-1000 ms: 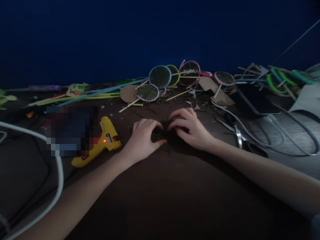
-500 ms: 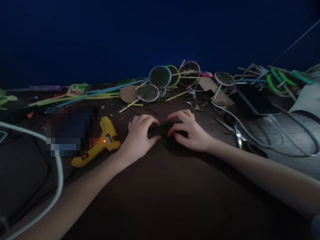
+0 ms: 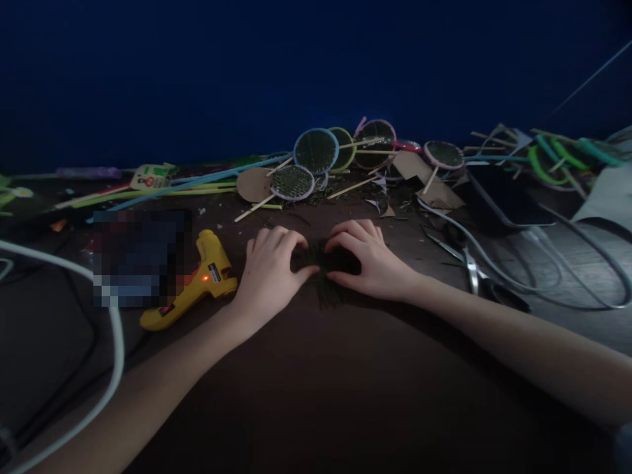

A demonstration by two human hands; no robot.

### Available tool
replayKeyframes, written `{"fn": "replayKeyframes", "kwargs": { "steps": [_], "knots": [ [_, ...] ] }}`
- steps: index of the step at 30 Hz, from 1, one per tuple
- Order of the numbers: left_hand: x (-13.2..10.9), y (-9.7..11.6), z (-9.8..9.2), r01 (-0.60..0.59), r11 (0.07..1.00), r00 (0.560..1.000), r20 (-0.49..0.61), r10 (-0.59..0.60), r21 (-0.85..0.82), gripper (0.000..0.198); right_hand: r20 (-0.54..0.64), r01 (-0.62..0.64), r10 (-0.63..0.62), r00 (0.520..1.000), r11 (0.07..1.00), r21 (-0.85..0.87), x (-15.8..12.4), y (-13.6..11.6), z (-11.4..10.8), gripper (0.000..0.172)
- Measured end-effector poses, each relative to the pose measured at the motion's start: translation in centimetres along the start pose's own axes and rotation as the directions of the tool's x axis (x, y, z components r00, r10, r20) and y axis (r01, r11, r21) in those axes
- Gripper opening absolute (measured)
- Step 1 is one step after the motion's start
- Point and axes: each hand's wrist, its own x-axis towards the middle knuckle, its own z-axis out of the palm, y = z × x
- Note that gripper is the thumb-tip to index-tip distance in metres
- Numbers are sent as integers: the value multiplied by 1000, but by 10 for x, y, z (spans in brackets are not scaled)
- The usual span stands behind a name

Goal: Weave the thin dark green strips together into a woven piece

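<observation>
Both hands meet near the middle of the dark table (image 3: 306,382) around a small pile of dark green, grass-like strands (image 3: 320,263). My left hand (image 3: 276,266) curves in from the left, its thumb and fingers apart at the pile's left edge. From the right, my right hand (image 3: 368,260) curls the same way, thumb below and fingers above, with a gap between them. The strands lie between the two hands, and some stick out below the thumbs. A yellow glue gun (image 3: 210,270) with a lit orange light lies just left of my left hand.
Round mesh pieces on sticks (image 3: 316,151) and cardboard pieces (image 3: 254,184) line the back. Scissors (image 3: 471,270), a phone (image 3: 511,197) and looping cables are at the right. A white cable (image 3: 117,342) crosses the left side.
My right hand's fingers have drawn together, with its thumb lower and nearer my left thumb. More green strands show between and below the hands.
</observation>
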Motion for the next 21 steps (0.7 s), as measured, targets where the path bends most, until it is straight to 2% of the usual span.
{"fn": "replayKeyframes", "kwargs": {
  "steps": [6,12,21],
  "knots": [
    [-2,5,-2,-7,1000,998,58,9,-25,19,-82,-38,39,996,999,18,1,2,1,3],
    [-3,6,-1,-14,1000,998,64,16,-22,15,-69,-18,18,997,1000,7,1,3,3,6],
    [-3,7,0,5,1000,1000,24,-5,24,21,-42,7,-7,999,1000,1,1,1,2,8]
  ]
}}
